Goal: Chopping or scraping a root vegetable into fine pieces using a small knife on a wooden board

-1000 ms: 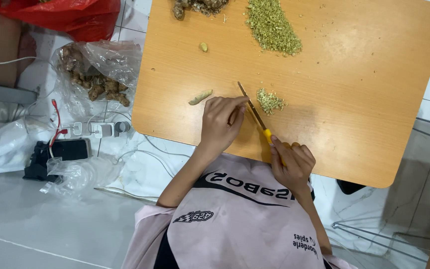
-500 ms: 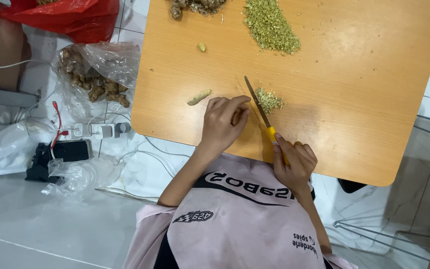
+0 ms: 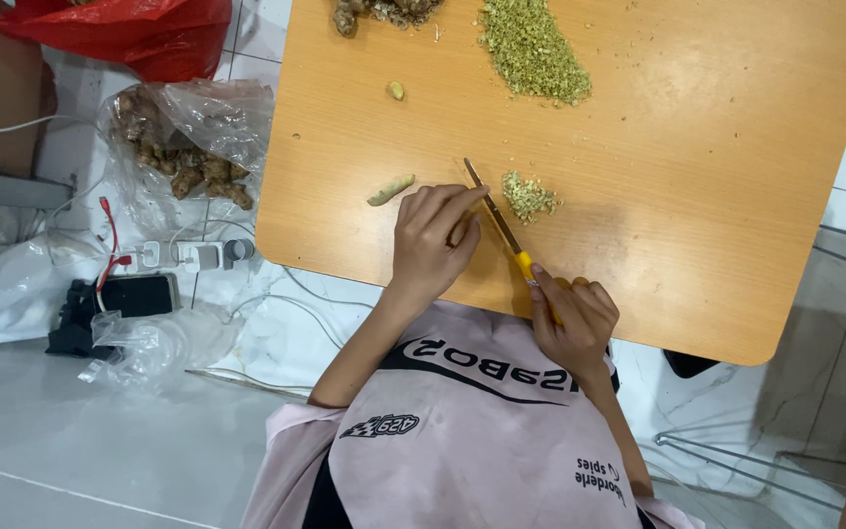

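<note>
My left hand [image 3: 431, 240] rests on the wooden tabletop [image 3: 697, 196], fingers curled over something small that I cannot make out, its fingertips touching the knife blade. My right hand [image 3: 572, 315] grips the yellow handle of a thin knife [image 3: 493, 211] near the table's front edge. The blade angles up and to the left. A small pile of chopped greenish bits [image 3: 529, 194] lies just right of the blade. A pale ginger piece [image 3: 391, 189] lies left of my left hand.
A large heap of chopped bits [image 3: 536, 44], whole ginger roots [image 3: 384, 10] and one small chunk [image 3: 397, 90] sit at the table's far side. On the floor to the left are a clear bag of ginger [image 3: 188, 147], a red bag [image 3: 119, 29], a power strip [image 3: 193, 255] and a black device [image 3: 115, 299].
The knife blade has rocked slightly, its tip swinging right and then back left. Both hands stay in nearly the same place.
</note>
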